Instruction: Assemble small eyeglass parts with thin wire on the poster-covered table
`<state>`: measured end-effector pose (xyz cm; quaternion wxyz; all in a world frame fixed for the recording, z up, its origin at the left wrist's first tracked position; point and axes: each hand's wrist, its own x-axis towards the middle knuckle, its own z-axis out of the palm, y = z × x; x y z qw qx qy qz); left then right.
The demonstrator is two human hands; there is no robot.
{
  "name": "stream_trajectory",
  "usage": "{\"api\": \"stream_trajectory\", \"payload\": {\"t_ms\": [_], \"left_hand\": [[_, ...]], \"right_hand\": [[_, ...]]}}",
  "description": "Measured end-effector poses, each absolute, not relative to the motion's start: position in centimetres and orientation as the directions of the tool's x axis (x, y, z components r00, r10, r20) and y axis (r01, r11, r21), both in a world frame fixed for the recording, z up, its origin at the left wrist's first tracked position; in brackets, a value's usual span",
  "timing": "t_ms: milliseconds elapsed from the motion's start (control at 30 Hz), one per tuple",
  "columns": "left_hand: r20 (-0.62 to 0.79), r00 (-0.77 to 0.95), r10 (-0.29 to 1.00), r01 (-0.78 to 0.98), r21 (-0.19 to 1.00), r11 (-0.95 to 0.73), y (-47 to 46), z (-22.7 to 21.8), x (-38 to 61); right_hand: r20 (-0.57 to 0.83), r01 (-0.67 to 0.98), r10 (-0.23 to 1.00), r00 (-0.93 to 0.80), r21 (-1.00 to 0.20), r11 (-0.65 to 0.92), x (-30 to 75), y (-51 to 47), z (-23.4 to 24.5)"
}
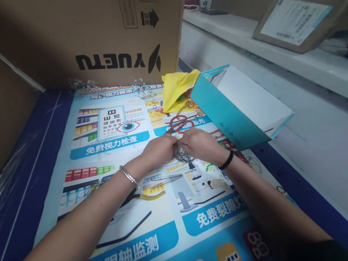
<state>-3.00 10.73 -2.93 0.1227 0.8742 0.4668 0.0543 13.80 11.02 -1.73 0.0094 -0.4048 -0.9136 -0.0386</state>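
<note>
My left hand (160, 149) and my right hand (201, 143) are close together over the middle of the printed poster. The fingers of both are pinched closed, and what they hold is too small or hidden to make out. Just below the fingertips lies a small heap of shiny metal wire pieces (184, 154). Scissors with red handles (181, 122) rest just beyond my hands. Partly under my left forearm is a tool with a yellow handle (153, 195), its far end hidden, with thin straight wires beside it.
An open teal box (231, 112) lies on its side at the right, next to a crumpled yellow bag (177, 90). Small metal clusters (142, 89) sit near a large cardboard carton (104, 31) behind. A ledge (227, 30) with a labelled parcel (296, 21) runs along the right.
</note>
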Motion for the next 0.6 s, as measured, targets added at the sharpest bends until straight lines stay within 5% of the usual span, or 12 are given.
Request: {"api": "stream_trajectory", "payload": {"t_ms": [333, 600], "left_hand": [[0.041, 0.499, 0.866, 0.787, 0.397, -0.473, 10.4, -1.7, -4.8], [-0.085, 0.47, 0.879, 0.858, 0.278, -0.431, 6.1, 1.6, -10.1]], "right_hand": [[0.13, 0.757, 0.751, -0.647, -0.005, 0.653, 14.0, 10.8, -1.7], [0.059, 0.508, 0.508, -0.86, -0.009, 0.861, 11.3, 7.5, -0.8]]}}
